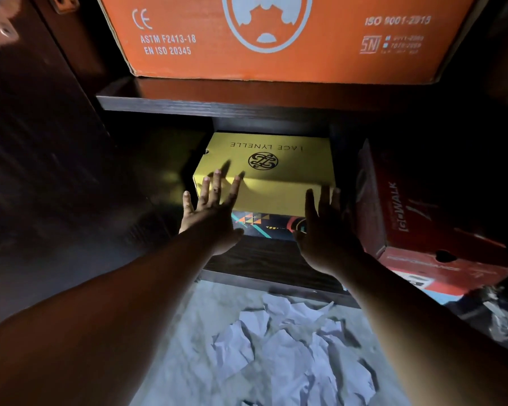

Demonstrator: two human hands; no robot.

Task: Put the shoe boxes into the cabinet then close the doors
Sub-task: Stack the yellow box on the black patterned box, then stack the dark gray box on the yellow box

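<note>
Dark cabinet (159, 106). Yellow box (276, 171), logo lid, atop patterned box (264, 225), mostly hidden. Left hand (214, 212), right hand (326, 230): fingers straight, spread, empty.

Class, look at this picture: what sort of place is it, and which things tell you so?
Probably a home shoe cabinet: a dark wooden shelf carries an orange safety-shoe box, with a yellow shoe box and red shoe box stored below.

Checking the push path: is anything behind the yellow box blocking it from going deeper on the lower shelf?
Nothing visible blocks the yellow box; the space behind it is dark. Both hands meet its front.
</note>
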